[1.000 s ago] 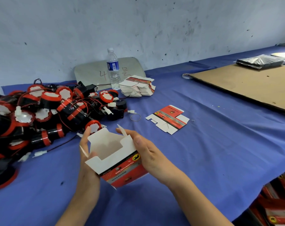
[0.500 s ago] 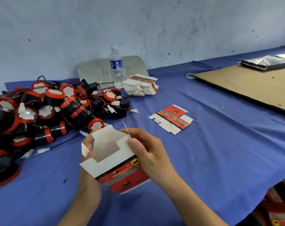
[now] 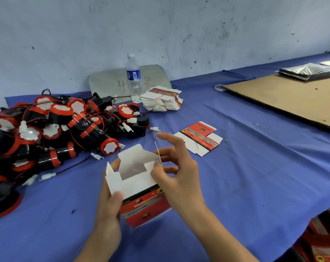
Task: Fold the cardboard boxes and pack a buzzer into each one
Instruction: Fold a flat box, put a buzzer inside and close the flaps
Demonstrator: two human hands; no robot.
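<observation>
Opened red-and-white box (image 3: 141, 190) is held up off the blue tablecloth (image 3: 255, 176), near centre, top open with white flaps standing. Left hand (image 3: 109, 203) grips the box's left side, thumb curled onto the front panel, other fingers wrapped behind. Right hand (image 3: 177, 167) is at the box's right top edge: thumb pressed on the right wall, index finger lifted straight and apart, the lower fingers half curled behind the thin upright side flap. They seem to pinch it against the thumb, though contact is hard to confirm. Pile of black-and-red buzzers (image 3: 56, 125) with wires lies left of the box, on the cloth, not touching it. One flat unfolded box (image 3: 200, 138) lies just right of and beyond the right hand. Stack of flat boxes (image 3: 162, 99) sits farther back, beside a water bottle (image 3: 133, 76) standing before a grey panel (image 3: 156, 76) leaned on the wall. Brown cardboard sheet (image 3: 292, 99) lies far right, a black bag (image 3: 307, 70) on its far end.
</observation>
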